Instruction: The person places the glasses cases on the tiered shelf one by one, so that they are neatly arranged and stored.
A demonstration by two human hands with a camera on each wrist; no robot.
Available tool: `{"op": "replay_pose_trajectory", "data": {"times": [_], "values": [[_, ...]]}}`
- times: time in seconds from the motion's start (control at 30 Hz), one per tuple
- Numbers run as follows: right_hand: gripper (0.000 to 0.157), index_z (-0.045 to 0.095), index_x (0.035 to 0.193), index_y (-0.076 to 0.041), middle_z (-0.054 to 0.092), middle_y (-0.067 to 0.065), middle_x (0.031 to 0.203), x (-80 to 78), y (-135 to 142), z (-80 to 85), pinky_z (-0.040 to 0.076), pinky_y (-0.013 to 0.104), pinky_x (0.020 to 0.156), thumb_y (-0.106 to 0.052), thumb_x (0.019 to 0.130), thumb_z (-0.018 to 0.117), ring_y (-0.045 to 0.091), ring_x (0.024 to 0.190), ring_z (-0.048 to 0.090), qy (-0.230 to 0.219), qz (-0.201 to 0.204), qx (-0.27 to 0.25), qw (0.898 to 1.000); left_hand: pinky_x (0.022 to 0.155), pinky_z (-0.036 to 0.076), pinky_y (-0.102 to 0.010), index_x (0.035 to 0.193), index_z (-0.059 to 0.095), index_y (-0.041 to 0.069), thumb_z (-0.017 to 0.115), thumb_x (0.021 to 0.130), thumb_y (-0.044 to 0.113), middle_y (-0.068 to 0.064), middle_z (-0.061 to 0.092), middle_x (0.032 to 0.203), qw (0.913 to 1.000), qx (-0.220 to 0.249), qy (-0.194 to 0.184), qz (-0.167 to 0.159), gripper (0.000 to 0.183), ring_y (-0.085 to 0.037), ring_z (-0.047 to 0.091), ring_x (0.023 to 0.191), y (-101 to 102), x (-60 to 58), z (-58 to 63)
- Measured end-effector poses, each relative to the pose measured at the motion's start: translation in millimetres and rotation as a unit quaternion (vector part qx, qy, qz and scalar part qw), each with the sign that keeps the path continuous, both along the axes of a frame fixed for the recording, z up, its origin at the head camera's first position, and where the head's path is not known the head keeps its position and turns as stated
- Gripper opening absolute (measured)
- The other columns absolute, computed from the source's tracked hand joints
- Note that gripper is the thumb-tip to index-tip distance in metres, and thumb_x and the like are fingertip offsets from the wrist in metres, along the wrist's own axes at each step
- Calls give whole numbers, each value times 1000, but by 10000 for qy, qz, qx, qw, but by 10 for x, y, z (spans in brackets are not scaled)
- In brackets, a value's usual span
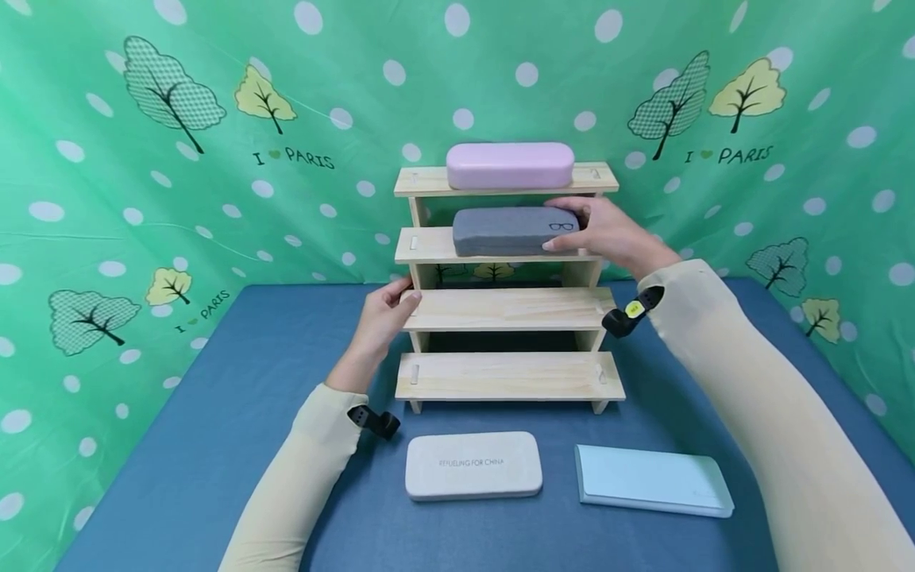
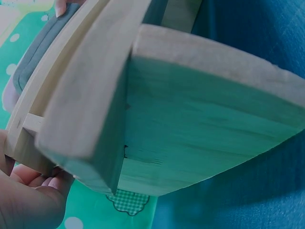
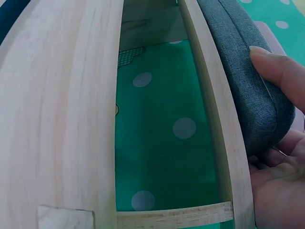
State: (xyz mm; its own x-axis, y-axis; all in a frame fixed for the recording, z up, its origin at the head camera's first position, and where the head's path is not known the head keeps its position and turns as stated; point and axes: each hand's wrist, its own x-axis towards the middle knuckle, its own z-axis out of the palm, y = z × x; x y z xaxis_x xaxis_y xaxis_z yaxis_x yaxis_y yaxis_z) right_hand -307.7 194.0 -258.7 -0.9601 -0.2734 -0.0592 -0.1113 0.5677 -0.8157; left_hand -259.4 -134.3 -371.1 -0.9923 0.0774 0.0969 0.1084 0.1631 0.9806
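- Green dotted cloth [image 1: 236, 199], printed with trees and three "PARIS" slogans, hangs behind a blue-covered counter [image 1: 286, 357].
- One grey case [image 1: 511, 232], marked with a small pair of glasses, lies lengthwise along the second shelf from the top, its front side near the shelf's front edge. Laid that way, its long base probably gets the most support from the narrow board.
- One right hand [image 1: 596, 226] grips the case's right end, thumb at the front and the other fingers round the end and back, parted only by the case's depth. Holding the end seems to leave most of the board free to take its weight.
- One left hand [image 1: 382, 322] pinches the left end of the third shelf down, fingers closed on the wood, likely to steady the light frame.
- Four shelves, stepped like stairs, make up the one rack [image 1: 511, 377].
- One pink case [image 1: 510, 167] lies along the top shelf, directly above the grey one.
- Two more cases lie flat on the counter before the rack: one white [image 1: 474, 477], lettered "REFUELING FOR CHINA", and one pale blue [image 1: 654, 481] to its right, set slightly askew. That makes four cases altogether.
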Motion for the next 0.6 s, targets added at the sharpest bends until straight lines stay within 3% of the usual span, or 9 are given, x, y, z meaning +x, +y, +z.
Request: {"op": "replay_pose_trajectory", "data": {"times": [0.33, 0.6], "values": [[79, 35, 147, -18, 41, 9, 142, 23, 66, 6, 34, 42, 103, -26, 81, 76, 23, 125, 40, -107, 101, -183, 9997, 104, 37, -38, 141, 39, -1, 54, 97, 15, -17, 40, 145, 10000, -20, 53, 43, 50, -25, 39, 132, 2, -9, -11], [79, 29, 149, -11, 29, 11, 152, 175, 228, 10, 25, 44, 111, -23, 84, 72, 25, 139, 28, -157, 138, -595, 9980, 101, 41, -35, 140, 40, -4, 56, 96, 19, -21, 41, 143, 9996, 11, 272, 22, 53, -27, 42, 129, -8, 21, -11]]}}
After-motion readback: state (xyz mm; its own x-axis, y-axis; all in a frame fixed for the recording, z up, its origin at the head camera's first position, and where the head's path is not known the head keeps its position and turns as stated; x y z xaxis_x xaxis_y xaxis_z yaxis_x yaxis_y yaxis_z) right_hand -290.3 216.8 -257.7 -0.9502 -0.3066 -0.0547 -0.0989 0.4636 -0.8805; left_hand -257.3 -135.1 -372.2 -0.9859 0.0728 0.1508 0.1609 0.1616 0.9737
